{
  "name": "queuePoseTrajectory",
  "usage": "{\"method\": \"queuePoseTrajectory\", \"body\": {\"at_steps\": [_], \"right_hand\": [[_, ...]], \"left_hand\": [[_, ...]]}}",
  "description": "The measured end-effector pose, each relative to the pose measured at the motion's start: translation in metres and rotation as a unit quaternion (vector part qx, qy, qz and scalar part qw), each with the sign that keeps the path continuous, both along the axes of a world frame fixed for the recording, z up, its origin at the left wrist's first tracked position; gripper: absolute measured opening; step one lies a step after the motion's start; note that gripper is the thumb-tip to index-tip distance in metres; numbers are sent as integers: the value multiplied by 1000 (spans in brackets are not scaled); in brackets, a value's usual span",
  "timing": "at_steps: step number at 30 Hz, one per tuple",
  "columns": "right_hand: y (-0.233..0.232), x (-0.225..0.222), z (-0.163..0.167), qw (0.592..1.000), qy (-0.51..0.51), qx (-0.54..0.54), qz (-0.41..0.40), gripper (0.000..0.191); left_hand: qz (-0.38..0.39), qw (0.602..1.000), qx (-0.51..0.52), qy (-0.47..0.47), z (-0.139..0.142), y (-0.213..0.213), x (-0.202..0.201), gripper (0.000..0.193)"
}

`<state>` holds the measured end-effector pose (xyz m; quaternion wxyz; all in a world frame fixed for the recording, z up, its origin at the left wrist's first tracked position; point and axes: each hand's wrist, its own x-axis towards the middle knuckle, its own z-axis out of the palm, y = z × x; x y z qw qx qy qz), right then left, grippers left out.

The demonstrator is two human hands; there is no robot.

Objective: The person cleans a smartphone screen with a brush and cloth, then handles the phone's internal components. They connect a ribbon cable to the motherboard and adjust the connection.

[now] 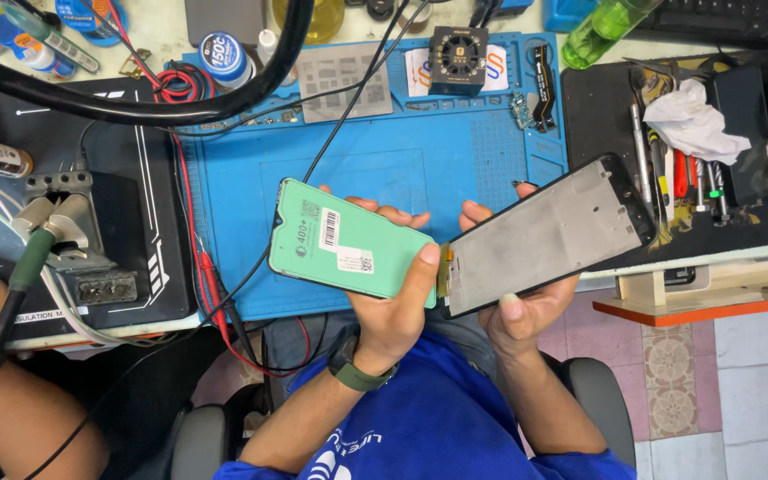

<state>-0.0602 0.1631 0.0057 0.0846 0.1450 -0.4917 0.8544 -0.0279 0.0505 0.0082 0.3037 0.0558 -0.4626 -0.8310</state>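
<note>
The left hand (390,313) is clamped on a green screen panel (348,238), held above the blue mat (455,151) on the surface. Just beside it, the right hand (519,307) grips a black phone frame (548,233); their near ends almost touch.

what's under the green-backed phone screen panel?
Under the green-backed phone screen panel are the left hand holding it and the blue silicone work mat. Its underside and the mat patch below it are covered.

Screen panel (348,240) left of phone frame (548,236), above mat (455,160)
</note>
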Motion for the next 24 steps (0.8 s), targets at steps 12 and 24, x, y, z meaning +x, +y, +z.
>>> {"method": "queuePoseTrajectory", "body": {"at_steps": [12, 24], "right_hand": [[12, 0, -6, 994, 49, 94, -21, 109], [20, 3, -17, 986, 102, 130, -19, 104]], "left_hand": [[-115, 990, 76, -24, 7, -3, -1, 109], [-118, 992, 40, -28, 13, 2, 3, 106]]}}
